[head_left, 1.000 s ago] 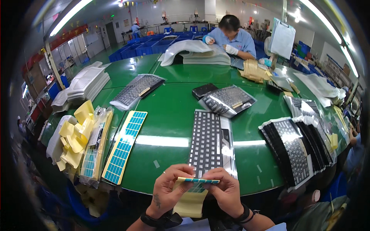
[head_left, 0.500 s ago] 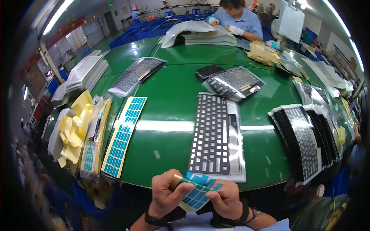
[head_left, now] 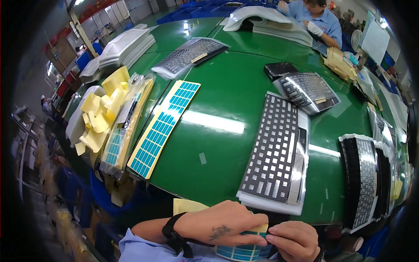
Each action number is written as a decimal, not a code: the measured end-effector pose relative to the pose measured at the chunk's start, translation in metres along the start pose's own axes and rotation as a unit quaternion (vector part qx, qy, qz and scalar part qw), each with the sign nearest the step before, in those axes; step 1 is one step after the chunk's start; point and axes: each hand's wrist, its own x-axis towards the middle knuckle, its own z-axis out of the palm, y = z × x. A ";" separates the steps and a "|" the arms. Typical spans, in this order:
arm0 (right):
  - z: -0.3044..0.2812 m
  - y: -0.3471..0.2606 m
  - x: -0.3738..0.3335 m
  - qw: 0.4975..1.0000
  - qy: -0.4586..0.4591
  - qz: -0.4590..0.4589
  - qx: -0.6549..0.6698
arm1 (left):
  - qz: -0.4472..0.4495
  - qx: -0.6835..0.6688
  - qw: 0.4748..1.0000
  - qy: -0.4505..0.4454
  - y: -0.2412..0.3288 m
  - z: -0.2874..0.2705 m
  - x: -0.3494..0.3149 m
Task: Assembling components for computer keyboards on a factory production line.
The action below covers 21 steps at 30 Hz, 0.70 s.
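My left hand (head_left: 222, 222) lies across the lower edge of the view, back upward, its thumb and fingers closed on a sheet of blue labels (head_left: 239, 253) on yellow backing. Most of that sheet is hidden beneath the hand and cut off by the view's edge. At the sheet's right end, my right hand (head_left: 294, 239) pinches with thumb and forefinger, close to the left fingertips. A piece of yellow paper (head_left: 187, 205) shows behind my left wrist. Beyond the hands, a dark keyboard-shaped sheet (head_left: 273, 150) with pale key windows lies on a clear film sleeve.
On the green table (head_left: 209, 166), a strip of blue labels (head_left: 163, 131) lies left of centre, beside crumpled yellow paper (head_left: 104, 107). More keyboard sheets (head_left: 190, 56) lie farther back. A stack of them (head_left: 364, 179) stands at right. A co-worker (head_left: 318, 22) sits across the table.
The view has swung, shifting the table's contents rightward. The sheet, earlier held bent between both hands, is now lower, with my left hand over it and my right at its end.
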 end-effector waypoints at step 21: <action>0.007 0.075 -0.040 0.976 0.088 0.196 -0.041 | 0.103 0.194 0.970 0.099 -0.031 0.009 0.040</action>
